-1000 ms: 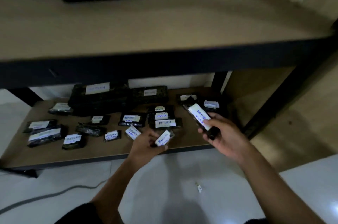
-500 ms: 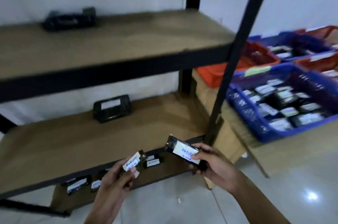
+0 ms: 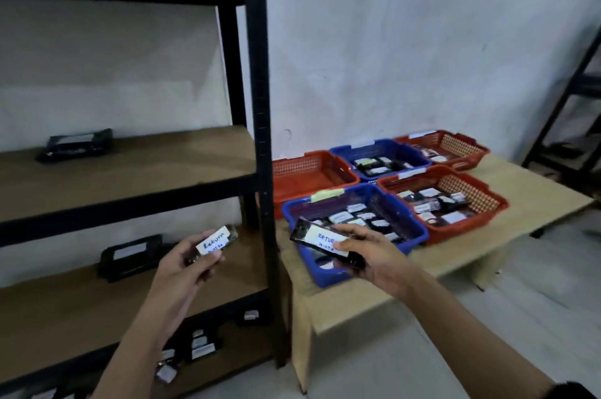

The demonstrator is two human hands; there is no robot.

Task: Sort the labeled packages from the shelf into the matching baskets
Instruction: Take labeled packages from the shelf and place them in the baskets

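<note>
My left hand (image 3: 187, 263) grips a small black package (image 3: 214, 240) whose white label reads "Return", held in front of the shelf's black post. My right hand (image 3: 370, 252) grips a longer black package (image 3: 320, 240) labelled "RETURN", held over the near corner of the front blue basket (image 3: 419, 226), which holds several labelled packages. Beside it stands a red basket (image 3: 487, 200) with several packages. Behind are an empty-looking red basket (image 3: 292, 167), a second blue basket (image 3: 344, 151) and a third red basket (image 3: 468, 144).
The baskets sit on a low wooden table (image 3: 536, 203). The black metal shelf (image 3: 260, 138) stands at left with single black packages (image 3: 76, 144) (image 3: 130, 255) on two boards and several labelled packages (image 3: 201, 346) on the bottom board. Another rack (image 3: 569, 99) stands at far right.
The view has swung up and right from the shelf toward the baskets. Both hands, each still holding its package, moved right; the right hand now hovers over the front blue basket.
</note>
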